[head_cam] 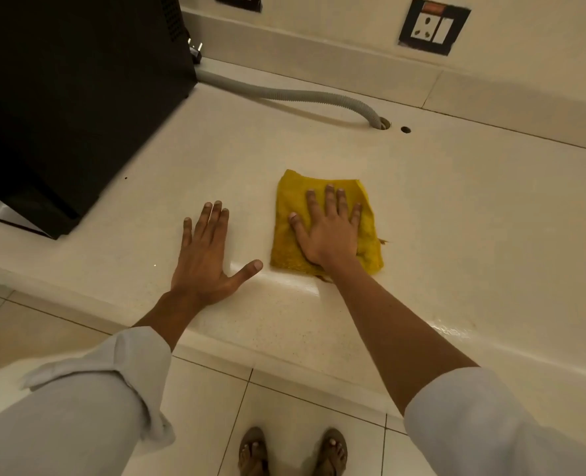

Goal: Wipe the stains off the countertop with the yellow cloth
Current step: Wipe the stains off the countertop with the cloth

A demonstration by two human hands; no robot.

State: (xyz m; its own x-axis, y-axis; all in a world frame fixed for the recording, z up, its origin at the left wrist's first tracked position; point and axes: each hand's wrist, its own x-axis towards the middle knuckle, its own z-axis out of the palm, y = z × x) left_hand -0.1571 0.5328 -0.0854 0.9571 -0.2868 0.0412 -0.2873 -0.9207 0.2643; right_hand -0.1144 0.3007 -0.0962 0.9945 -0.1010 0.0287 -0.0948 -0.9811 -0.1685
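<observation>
Lying under right hand (326, 231): yellow cloth (286, 242)

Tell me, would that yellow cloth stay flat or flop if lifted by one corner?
Probably flop: the yellow cloth looks like soft folded towelling with rumpled edges. Pushed, it should slide easily, since the countertop looks smooth and glossy. The right hand pressing flat on it suggests it needs holding down.

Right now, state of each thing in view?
yellow cloth: folded, flat on the countertop, under the right hand
right hand: open, palm pressing the cloth
left hand: open, flat on the bare countertop
grey hose: lying on the counter, end in a hole
wall socket: nothing plugged in
</observation>
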